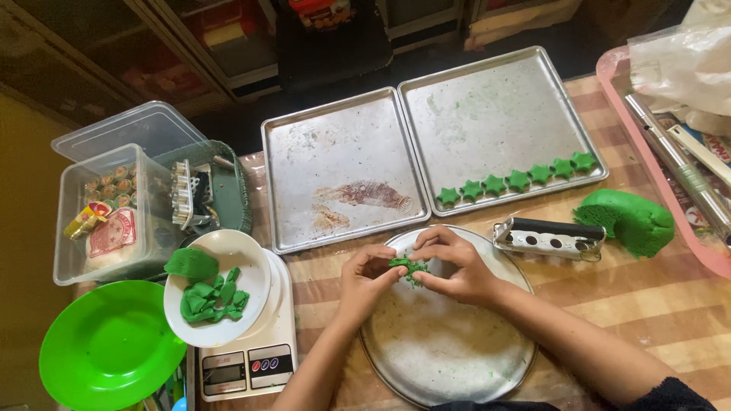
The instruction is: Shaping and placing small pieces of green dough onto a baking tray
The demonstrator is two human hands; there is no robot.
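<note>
Both hands, left hand [367,275] and right hand [451,266], held a pinching grip on a small green dough piece [408,267] above the round metal plate [449,350] on the tabletop [655,297]. Left of that I saw dough scraps in a white bowl [251,293] (on a scale [247,365]). Farther off, green dough stars [518,181] lined one baking tray [499,114].
</note>
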